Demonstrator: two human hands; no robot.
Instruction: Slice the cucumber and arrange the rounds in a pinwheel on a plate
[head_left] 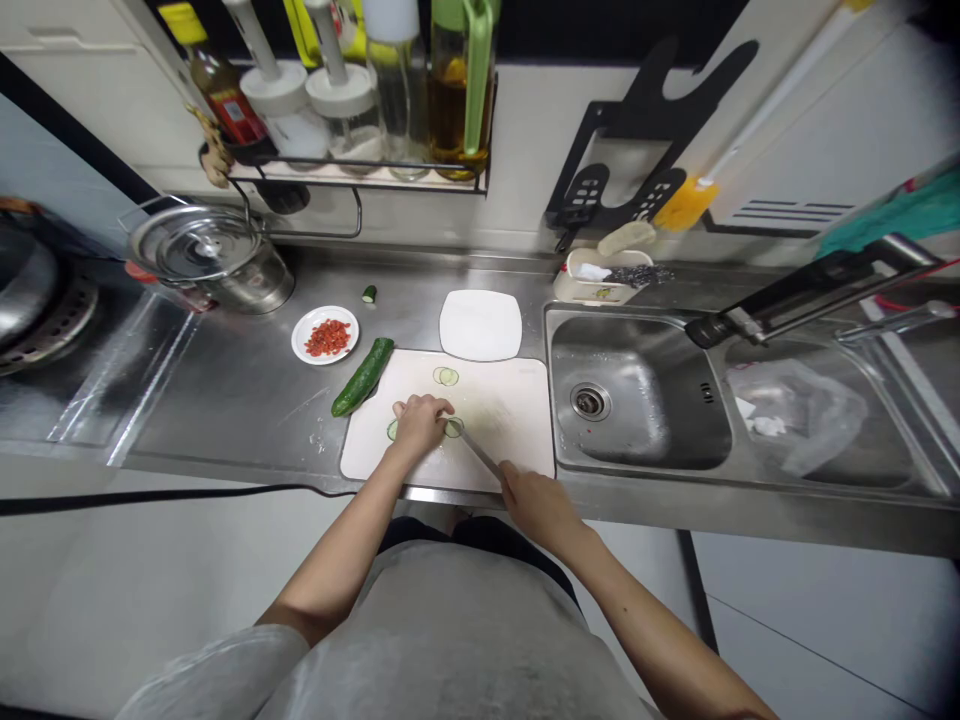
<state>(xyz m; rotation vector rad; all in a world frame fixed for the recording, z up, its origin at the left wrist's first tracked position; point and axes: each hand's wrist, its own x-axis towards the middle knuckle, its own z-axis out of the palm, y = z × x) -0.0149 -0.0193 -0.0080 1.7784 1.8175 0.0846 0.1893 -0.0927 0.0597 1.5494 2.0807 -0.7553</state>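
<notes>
On the white cutting board [517,410], my left hand [420,422] is closed over a piece of cucumber [392,430]; its green end shows past the fingers and the rest is hidden. My right hand [541,508] grips a knife [481,455] by the handle. The blade points up and left, its tip beside a round cucumber slice [454,428] near my left fingertips. Further back on the board lie two overlapping cucumber slices [448,377]. A long green cucumber [363,378] rests along the board's left edge.
Behind the board is a white square plate [480,325]. To the left stand a small dish [298,340] of chopped red pieces, a cucumber end [369,294] and a lidded steel pot [255,275]. The sink [645,400] adjoins on the right. A bottle rack [360,178] hangs above.
</notes>
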